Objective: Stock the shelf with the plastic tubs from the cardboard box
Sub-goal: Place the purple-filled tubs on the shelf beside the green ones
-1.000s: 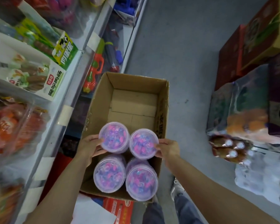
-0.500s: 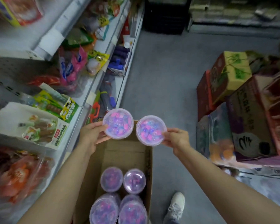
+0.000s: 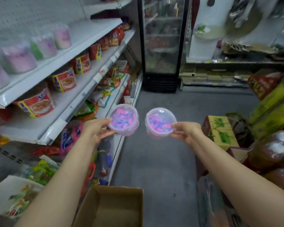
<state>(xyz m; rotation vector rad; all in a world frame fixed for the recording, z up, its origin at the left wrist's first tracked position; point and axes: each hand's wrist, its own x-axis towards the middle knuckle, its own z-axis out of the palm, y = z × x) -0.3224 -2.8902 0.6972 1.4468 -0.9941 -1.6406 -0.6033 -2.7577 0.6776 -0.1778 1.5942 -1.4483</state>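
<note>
My left hand grips a clear plastic tub filled with pink and purple pieces, held up over the aisle. My right hand grips a second tub of the same kind beside it, a short gap between the two. The open cardboard box stands on the floor below, only its far end in view. On the white upper shelf at the left stand several similar tubs, blurred.
Red noodle cups line the shelf below the tubs. Snack packs fill the lower shelves. A glass-door fridge stands at the aisle's end. Stacked boxes and wrapped goods crowd the right side. Grey floor runs between.
Both hands lifted a tub each out of the box and raised them to chest height. My view has swung up from the box to the shelves and aisle.
</note>
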